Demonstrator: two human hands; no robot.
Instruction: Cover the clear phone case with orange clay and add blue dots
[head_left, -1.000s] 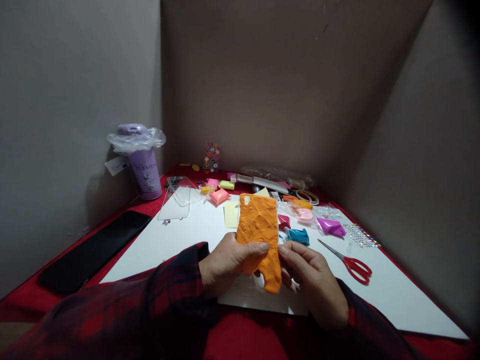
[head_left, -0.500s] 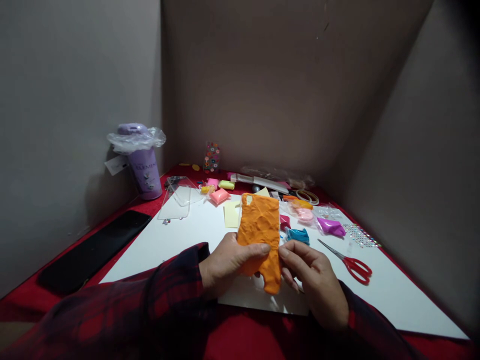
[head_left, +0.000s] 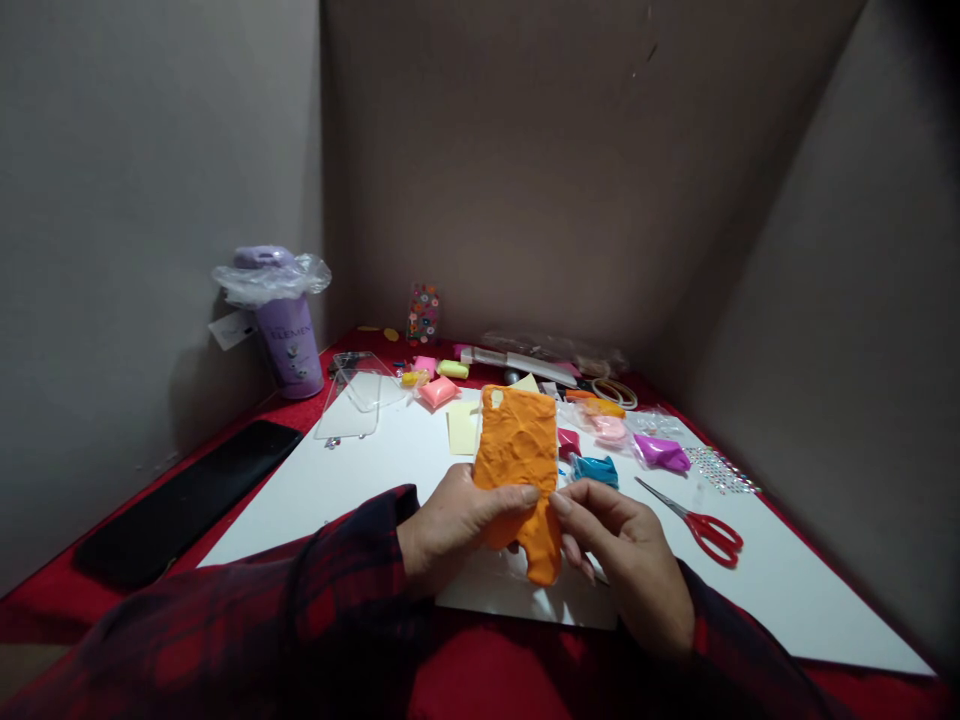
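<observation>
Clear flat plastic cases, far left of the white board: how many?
2, overlapping. The nearer clear rectangular case straddles the left edge of the white board; the farther clear rounded-corner case sits behind, slightly right. Another stacked there could be hidden.

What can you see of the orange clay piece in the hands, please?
The clay is bright orange, matte and wrinkled, pressed into a roughly rectangular sheet, with a small pale opening at its top left corner and a rounded flap hanging at the bottom right. It is held up above the white board. The left hand's thumb lies across it; the right hand's fingers pinch its right edge.
</observation>
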